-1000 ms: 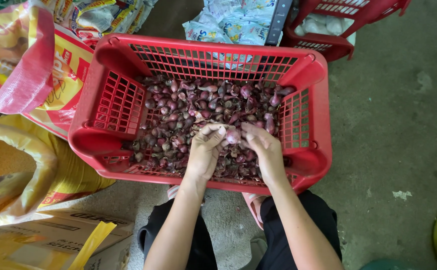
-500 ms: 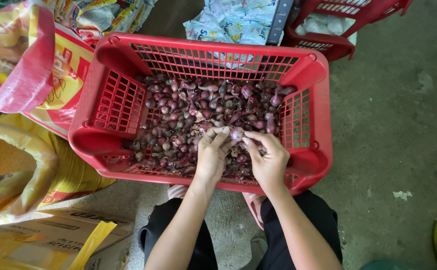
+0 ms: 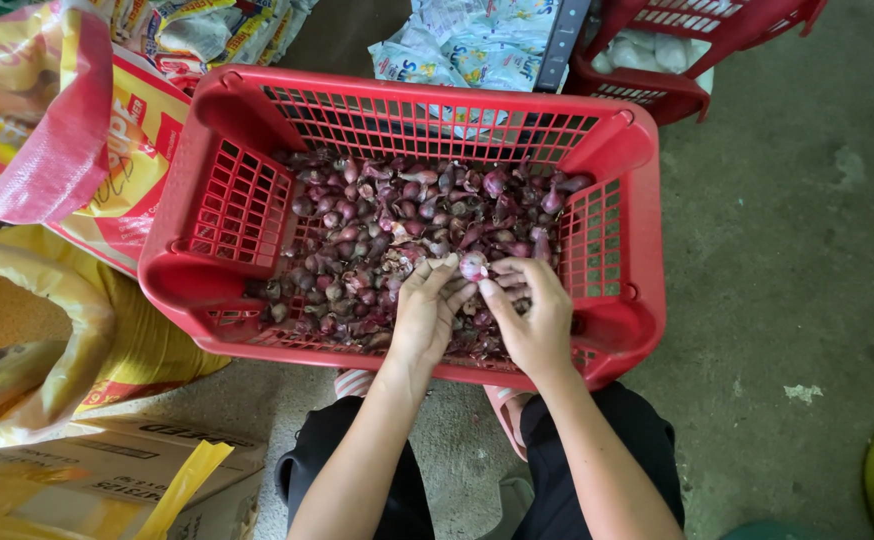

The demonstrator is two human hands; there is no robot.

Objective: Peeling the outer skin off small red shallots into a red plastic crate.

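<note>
Red plastic makes up the big basket [image 3: 257, 120] that both hands reach into. It is full of small purple onions [image 3: 377, 230], many with dry, papery skin.

One little onion [image 3: 473, 266] is held up between the two hands, just above the pile. It looks paler and pinker than the ones under it.

The left hand [image 3: 425, 312] is partly open. Its fingers [image 3: 441, 276] are stretched out and bent a bit, and the tips touch the left side of the little onion. The palm faces down toward the pile.

The right hand [image 3: 535, 318] is curled more. Its fingertips pinch the right side of the same onion. The other fingers fold in loosely over the pile below. So both hands are holding this one onion together, and neither is a tight fist.

Just under the hands is the near wall of the basket, and past it are the person's knees in black trousers [image 3: 597, 450]. Far to the left of the left hand sit a yellow sack [image 3: 47, 330] and a red and yellow bag [image 3: 67, 130]. Up past the fingers, beyond the far wall of the basket, is another red basket [image 3: 677, 90] on the grey floor [image 3: 797, 250].
</note>
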